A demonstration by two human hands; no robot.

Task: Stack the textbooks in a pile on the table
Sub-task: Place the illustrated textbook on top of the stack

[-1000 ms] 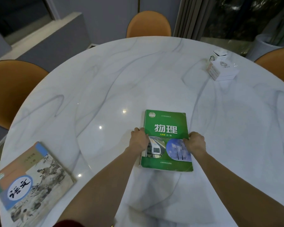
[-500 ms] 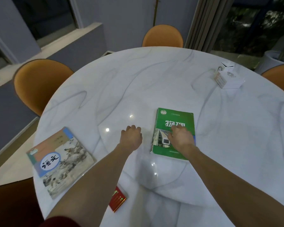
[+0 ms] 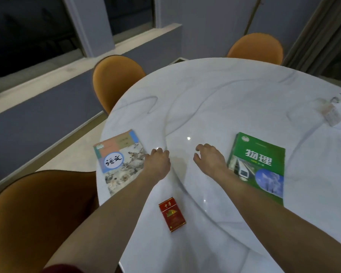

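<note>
A green textbook (image 3: 262,164) lies flat on the round white marble table (image 3: 215,99), right of centre. A second textbook (image 3: 117,160), with a pale painted cover and a blue circle, lies near the table's left edge. My left hand (image 3: 158,161) hovers at the right edge of that left book, fingers curled downward, holding nothing. My right hand (image 3: 210,157) is in the air between the two books, just left of the green one, fingers apart and empty.
A red cigarette pack (image 3: 172,214) lies on the table between my forearms. White boxes (image 3: 332,113) sit blurred at the far right. Orange chairs stand at the near left (image 3: 37,213), the left (image 3: 116,77) and the far side (image 3: 256,48).
Both hands have let go of the green textbook and moved left, towards the other book. The view has swung left, bringing the red pack and left chairs into sight.
</note>
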